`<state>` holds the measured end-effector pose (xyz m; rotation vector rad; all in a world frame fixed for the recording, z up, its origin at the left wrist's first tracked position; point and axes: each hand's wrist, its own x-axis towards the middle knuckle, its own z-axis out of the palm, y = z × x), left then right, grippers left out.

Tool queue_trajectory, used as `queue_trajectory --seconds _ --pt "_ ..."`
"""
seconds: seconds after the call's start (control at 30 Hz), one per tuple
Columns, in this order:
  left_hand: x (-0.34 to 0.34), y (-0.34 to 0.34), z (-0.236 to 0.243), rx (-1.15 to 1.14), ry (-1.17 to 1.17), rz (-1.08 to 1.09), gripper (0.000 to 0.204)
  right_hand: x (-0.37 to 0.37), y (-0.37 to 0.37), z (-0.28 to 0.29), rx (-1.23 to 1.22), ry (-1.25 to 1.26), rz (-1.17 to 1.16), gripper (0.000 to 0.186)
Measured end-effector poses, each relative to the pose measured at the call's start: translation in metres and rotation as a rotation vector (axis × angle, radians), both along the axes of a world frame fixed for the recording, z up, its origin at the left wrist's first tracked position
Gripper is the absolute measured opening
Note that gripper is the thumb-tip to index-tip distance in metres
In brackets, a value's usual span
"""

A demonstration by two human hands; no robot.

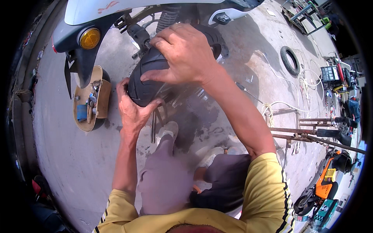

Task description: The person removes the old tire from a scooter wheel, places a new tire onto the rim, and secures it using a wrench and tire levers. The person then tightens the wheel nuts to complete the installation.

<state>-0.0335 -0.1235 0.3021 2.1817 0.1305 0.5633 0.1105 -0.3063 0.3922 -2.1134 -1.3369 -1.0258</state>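
A black scooter tyre [145, 83] sits in front of me under the rear of a white-and-dark scooter [143, 9]. My left hand [134, 106] grips the tyre's near lower left edge, thumb on one side and fingers on the other. Across the top and right of the same tyre lies my right hand [184, 54], its fingers curled over the far side and its thumb along the tread. Beyond the hands a coil spring [168, 18] rises beside the wheel. The right fingertips are partly hidden.
To the left, a tan open container [101, 97] holds tools and a blue item. An amber indicator lamp [89, 38] hangs above it. At right lie a loose tyre [290, 61], a pale hose [285, 104], rusty metal bars [287, 134] and an orange machine [325, 180].
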Motion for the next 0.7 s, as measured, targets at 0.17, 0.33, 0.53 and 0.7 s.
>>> queue_trajectory --seconds 0.17,0.33,0.53,0.7 --pt "0.014 0.008 -0.001 0.031 -0.102 -0.161 0.093 -0.002 -0.022 0.034 -0.491 0.195 0.119 0.089" --pt "0.019 0.006 -0.012 0.12 -0.258 -0.115 0.09 0.017 -0.011 0.037 -0.544 0.065 0.225 0.078" --pt "0.024 0.017 -0.021 0.101 -0.352 -0.095 0.09 0.016 0.007 0.041 -0.686 0.138 0.13 0.081" --pt "0.032 0.01 -0.021 0.019 -0.378 -0.073 0.089 0.022 0.003 0.044 -0.594 0.105 0.204 0.078"
